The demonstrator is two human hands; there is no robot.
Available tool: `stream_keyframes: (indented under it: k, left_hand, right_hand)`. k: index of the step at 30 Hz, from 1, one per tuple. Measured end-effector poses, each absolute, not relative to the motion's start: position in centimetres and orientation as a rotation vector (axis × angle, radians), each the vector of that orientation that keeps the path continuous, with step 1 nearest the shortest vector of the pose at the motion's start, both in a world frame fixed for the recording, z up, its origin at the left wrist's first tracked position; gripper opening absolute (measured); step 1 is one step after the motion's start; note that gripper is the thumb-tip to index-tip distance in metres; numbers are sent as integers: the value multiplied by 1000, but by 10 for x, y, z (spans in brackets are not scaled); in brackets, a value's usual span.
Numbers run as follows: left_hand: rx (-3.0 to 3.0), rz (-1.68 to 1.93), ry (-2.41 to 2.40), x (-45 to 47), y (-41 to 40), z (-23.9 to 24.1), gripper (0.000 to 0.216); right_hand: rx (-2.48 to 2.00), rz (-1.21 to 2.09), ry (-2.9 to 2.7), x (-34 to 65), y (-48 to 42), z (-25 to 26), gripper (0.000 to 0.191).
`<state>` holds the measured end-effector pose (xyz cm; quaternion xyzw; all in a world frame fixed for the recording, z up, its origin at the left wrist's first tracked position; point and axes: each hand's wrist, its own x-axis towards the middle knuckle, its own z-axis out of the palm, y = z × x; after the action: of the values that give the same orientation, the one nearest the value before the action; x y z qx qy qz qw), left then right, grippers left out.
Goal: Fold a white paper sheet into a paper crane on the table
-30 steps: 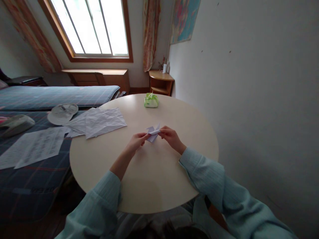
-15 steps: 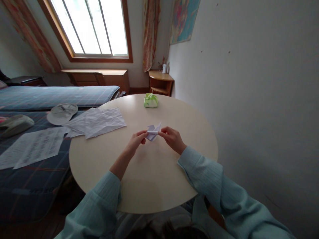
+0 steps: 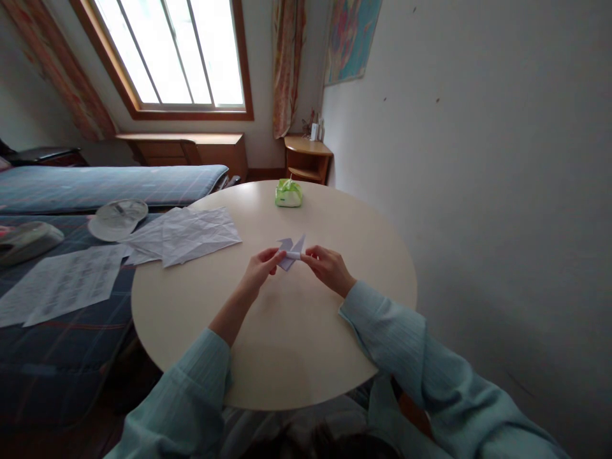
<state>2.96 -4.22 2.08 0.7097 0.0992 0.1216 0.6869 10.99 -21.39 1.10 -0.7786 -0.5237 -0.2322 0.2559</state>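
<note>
- Pinching one side of a small piece of folded paper [image 3: 292, 255], the left hand [image 3: 259, 271] has its thumb and fingers clamped together on it.
- At the other end of the same paper, the right hand [image 3: 331, 266] has its fingertips closed on a narrow rolled part.
- The folded paper sits between the two hands, just above the middle of the round table [image 3: 287, 338], with pointed flaps sticking up on its far side; whether its underside touches the tabletop, I cannot tell.
- Pale blue-green sleeves [image 3: 184, 382] cover both forearms, and the cuffs leave the wrists bare.
- Beyond the hands, near the table's far edge, stands a green and white tissue pack [image 3: 288, 194].
- Creased white sheets [image 3: 201, 234] lie overlapping on the left part of the table, well apart from the folded paper.
- To the left of the table, a white cap [image 3: 118, 220] and some printed pages [image 3: 62, 284] lie on a dark plaid bed [image 3: 62, 363].
- At the back are a bright window [image 3: 172, 54] and a wooden desk [image 3: 217, 150].
</note>
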Motion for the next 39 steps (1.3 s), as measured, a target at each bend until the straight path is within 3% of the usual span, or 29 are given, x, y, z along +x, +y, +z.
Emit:
stream_keyframes:
  k: [13, 18, 22, 27, 34, 39]
  left_hand:
    - [1533, 541, 265, 34, -39, 17, 49]
    - [1637, 618, 218, 31, -41, 18, 40]
    - [1697, 594, 187, 31, -44, 15, 35]
    - [1734, 577, 149, 31, -43, 11, 31]
    - [1824, 605, 101, 29, -41, 10, 24]
    - [1855, 538, 73, 31, -40, 6, 23]
  right_hand:
    - [-1778, -156, -888, 109, -207, 9, 33]
    - [-1597, 368, -619, 115, -199, 4, 55]
    - [-1442, 761, -545, 112, -198, 5, 52]
    - [-1350, 804, -579, 109, -201, 10, 35]
    - [-1299, 975, -528, 114, -204, 7, 34]
    - [-1319, 898, -529, 115, -204, 5, 27]
